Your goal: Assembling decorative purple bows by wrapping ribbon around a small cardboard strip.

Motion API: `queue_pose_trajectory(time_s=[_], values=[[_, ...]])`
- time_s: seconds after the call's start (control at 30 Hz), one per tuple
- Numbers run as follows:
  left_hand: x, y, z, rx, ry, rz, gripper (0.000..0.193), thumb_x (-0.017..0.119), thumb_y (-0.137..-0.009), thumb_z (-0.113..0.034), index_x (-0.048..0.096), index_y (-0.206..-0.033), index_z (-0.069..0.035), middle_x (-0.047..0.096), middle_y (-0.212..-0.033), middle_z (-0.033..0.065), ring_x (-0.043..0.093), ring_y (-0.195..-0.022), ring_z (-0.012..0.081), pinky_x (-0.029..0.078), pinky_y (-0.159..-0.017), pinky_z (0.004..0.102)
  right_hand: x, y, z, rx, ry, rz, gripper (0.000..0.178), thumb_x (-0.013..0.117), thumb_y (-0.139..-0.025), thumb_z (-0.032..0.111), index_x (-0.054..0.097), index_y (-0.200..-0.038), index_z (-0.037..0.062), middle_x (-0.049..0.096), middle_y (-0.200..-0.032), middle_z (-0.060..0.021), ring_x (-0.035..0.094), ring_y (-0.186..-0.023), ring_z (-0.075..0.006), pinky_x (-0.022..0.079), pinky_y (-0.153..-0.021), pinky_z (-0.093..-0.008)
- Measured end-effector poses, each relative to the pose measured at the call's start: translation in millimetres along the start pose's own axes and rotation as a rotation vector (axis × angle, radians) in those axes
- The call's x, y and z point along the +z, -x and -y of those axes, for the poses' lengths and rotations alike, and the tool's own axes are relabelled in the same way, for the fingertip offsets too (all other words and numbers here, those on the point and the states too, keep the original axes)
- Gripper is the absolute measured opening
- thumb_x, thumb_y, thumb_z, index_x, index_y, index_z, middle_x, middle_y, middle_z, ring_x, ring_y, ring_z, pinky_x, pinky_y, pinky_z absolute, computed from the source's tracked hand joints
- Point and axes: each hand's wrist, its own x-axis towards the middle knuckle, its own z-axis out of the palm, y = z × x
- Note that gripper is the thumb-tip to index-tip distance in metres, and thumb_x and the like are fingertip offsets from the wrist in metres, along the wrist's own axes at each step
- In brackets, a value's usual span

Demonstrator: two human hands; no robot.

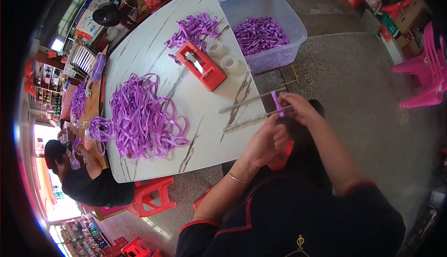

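Two thin parallel rods, the nearer one a clear-looking bar [247, 124], jut from the table over its right edge. A purple ribbon [276, 102] is wrapped across both rods close to their right ends. My right hand [298, 109] pinches at the ribbon from the right, its fingers bent around the rod ends. On the near side my left hand [269, 141] has its fingers curled in, with the thumb pressed up against the lower end of the ribbon. What lies inside the left fingers is hidden.
On the marble-patterned table [200, 131] lie a big heap of long purple ribbons [144, 117], a smaller pile [195, 29], a red tape dispenser [201, 66] and tape rolls [229, 63]. A clear bin [279, 54] holds short purple loops. A co-worker [88, 178] sits at left.
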Motion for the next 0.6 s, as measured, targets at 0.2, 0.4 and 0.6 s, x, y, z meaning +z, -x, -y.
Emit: queue_pose_trajectory(time_s=[0.2, 0.4, 0.6], values=[[-7, -2, -1, -0.032, 0.011, 0.062, 0.032, 0.038, -0.086, -0.008, 0.038, -0.117, -0.019, 0.029, -0.064, -0.0019, 0.031, -0.056, 0.0103, 0.026, -0.05, 0.0219, 29, 50, 25, -0.513, 0.938, -0.498, 0.041, 0.057, -0.08, 0.048, 0.059, -0.068, 0.0084, 0.053, -0.064, 0.0004, 0.053, -0.054, -0.0158, 0.041, -0.051, -0.0291], [-6, -2, 0, -0.025, 0.013, 0.037, 0.048, 0.039, -0.082, -0.006, 0.026, -0.128, -0.015, 0.03, -0.061, -0.0031, 0.031, -0.054, 0.0087, 0.028, -0.05, 0.0207, 53, 58, 35, -0.676, 1.291, -0.517, 0.03, 0.068, -0.071, 0.038, 0.06, -0.07, 0.0088, 0.057, -0.065, -0.0038, 0.057, -0.059, -0.0192, 0.042, -0.051, -0.0309], [-6, -2, 0, -0.017, -0.004, 0.011, 0.036, 0.037, -0.089, -0.012, 0.032, -0.125, -0.018, 0.028, -0.064, -0.0022, 0.03, -0.057, 0.0101, 0.027, -0.051, 0.0211, 11, 26, 30, -0.467, 0.773, -0.089, 0.017, 0.063, -0.082, 0.02, 0.06, -0.08, 0.003, 0.06, -0.074, -0.0022, 0.057, -0.066, -0.0093, 0.046, -0.059, -0.0235]])
